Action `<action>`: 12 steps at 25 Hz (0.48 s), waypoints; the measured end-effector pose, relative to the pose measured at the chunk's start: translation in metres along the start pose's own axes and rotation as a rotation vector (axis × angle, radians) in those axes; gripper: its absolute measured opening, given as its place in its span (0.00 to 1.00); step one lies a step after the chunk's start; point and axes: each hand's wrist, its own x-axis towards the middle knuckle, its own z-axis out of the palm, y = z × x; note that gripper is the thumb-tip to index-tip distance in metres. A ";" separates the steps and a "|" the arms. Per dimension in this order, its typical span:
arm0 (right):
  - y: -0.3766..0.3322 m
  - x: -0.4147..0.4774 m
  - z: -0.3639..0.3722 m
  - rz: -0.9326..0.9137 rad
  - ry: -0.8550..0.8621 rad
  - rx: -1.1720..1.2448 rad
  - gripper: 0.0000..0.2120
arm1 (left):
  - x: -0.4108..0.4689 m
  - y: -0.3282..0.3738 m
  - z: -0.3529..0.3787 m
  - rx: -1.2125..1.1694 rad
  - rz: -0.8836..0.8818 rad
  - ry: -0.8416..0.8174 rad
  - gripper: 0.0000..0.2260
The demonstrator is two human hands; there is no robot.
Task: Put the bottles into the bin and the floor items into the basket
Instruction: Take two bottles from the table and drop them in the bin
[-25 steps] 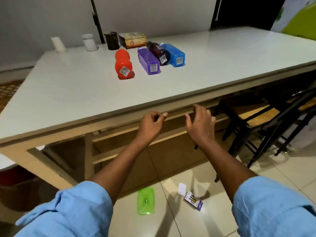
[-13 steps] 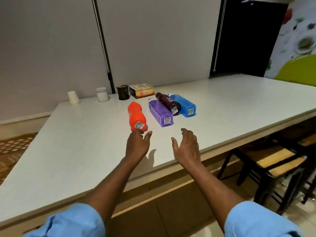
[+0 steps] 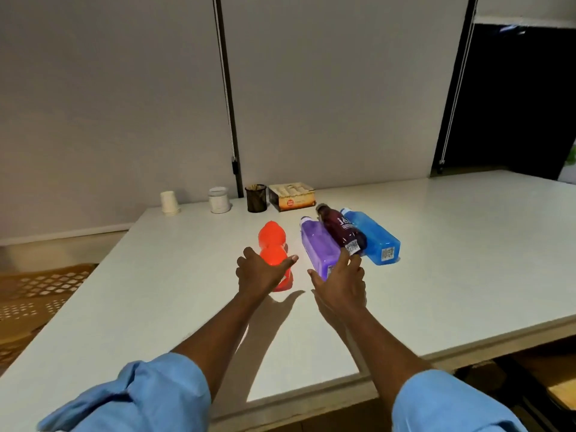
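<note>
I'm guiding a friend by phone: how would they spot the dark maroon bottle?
Start at the white table and find the row of bottles lying near its far edge. The dark maroon bottle lies wedged between the purple bottle and the blue bottle, the only round, dark one.

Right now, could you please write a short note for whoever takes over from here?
Left hand open over the orange bottle, grip not closed.
Right hand open at the near end of the purple bottle.
Dark bottle and blue bottle lie beside it on the table.
Done: nothing binned.
Left: all four bottles, then the floor items. Bin and basket out of view.
</note>
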 end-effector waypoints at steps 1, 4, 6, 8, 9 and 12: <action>-0.002 0.009 0.003 0.005 0.003 -0.021 0.43 | 0.006 0.003 0.006 0.034 -0.003 -0.009 0.51; 0.005 0.033 0.013 -0.014 -0.029 -0.076 0.45 | 0.019 0.004 0.023 0.130 -0.024 -0.018 0.52; 0.013 0.043 0.020 -0.012 -0.076 -0.077 0.45 | 0.023 0.002 0.033 0.167 -0.033 -0.025 0.53; 0.018 0.049 0.028 -0.017 -0.101 -0.061 0.45 | 0.025 -0.001 0.039 0.156 -0.021 -0.005 0.53; 0.019 0.051 0.031 -0.029 -0.107 -0.050 0.45 | 0.025 -0.001 0.042 0.130 -0.010 0.023 0.51; 0.015 0.053 0.039 -0.049 -0.111 0.111 0.42 | 0.022 0.000 0.044 -0.012 0.007 0.171 0.37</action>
